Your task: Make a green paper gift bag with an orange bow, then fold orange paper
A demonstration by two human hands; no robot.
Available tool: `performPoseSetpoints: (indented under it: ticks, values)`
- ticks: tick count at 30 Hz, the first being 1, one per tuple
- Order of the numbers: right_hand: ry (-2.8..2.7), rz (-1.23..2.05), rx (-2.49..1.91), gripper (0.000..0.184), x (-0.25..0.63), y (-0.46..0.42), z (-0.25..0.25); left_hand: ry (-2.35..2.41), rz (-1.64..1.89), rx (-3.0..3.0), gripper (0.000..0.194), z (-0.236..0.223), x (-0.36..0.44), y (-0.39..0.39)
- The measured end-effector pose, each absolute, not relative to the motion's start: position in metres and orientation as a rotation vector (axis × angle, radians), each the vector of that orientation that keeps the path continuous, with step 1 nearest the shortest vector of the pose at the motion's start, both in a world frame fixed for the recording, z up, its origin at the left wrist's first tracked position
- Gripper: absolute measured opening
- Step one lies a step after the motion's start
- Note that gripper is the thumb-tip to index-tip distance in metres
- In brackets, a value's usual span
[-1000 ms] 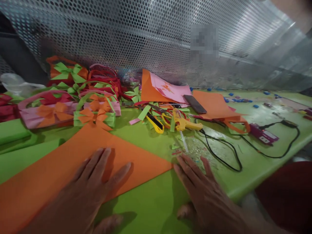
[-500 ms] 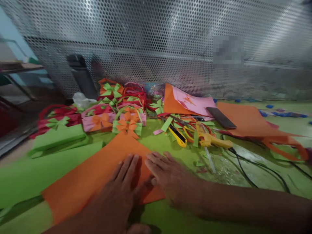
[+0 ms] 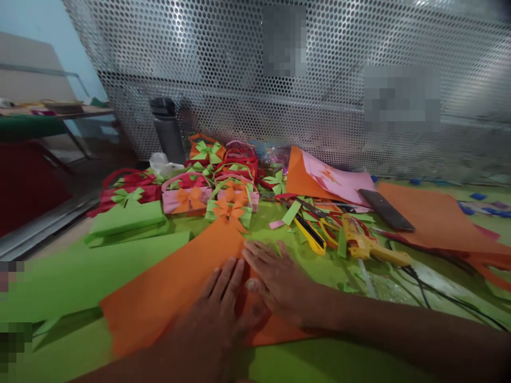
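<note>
An orange paper sheet [image 3: 159,298] lies slantwise on the green tabletop, under both of my hands. My left hand [image 3: 219,303] rests palm down on its middle, fingers stretched out. Just to the right, my right hand [image 3: 279,282] lies flat near the sheet's right side, its fingers pointing up and left. The hands nearly meet, and they hide part of the sheet. Beyond its far corner stand small paper baskets with bows, among them a green one with an orange bow [image 3: 229,211]. A green paper sheet [image 3: 80,271] lies to the left, beside a folded green piece [image 3: 125,223].
Right of my hands lie a yellow glue gun [image 3: 369,244] with a black cable, a yellow cutter [image 3: 311,236], scissors and paper scraps. A dark phone [image 3: 385,210] rests against more orange paper [image 3: 431,213]. A dark bottle [image 3: 167,130] stands by the perforated metal panel [image 3: 223,69].
The view has swung left, so the scene sits farther right. My right hand has slid slightly toward the sheet's far edge; both hands still press on the orange paper.
</note>
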State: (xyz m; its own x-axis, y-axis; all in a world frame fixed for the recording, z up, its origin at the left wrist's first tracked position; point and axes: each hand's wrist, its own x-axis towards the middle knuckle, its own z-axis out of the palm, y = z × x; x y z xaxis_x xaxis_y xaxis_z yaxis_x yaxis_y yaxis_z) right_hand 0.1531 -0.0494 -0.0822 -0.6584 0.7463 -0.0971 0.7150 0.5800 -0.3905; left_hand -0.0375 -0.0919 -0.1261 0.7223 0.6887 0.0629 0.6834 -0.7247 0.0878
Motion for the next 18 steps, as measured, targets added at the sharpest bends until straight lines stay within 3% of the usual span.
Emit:
performPoseSetpoints:
  ticks: [2, 7, 18]
  values:
    - [-2.732, 0.556, -1.257, 0.056, 0.152, -0.048, -0.086, 1.065, 0.105, 2.811, 0.084, -0.113, -0.039, -0.093]
    - [-2.769, 0.433, -1.247, 0.05, 0.156, -0.051, -0.091, 1.06, -0.014, 2.674, 0.082, -0.077, -0.038, -0.101]
    - [-2.793, 0.402, -1.268, 0.055, 0.172, -0.064, -0.09, 0.996, -0.028, 2.657, 0.087, -0.08, -0.032, -0.107]
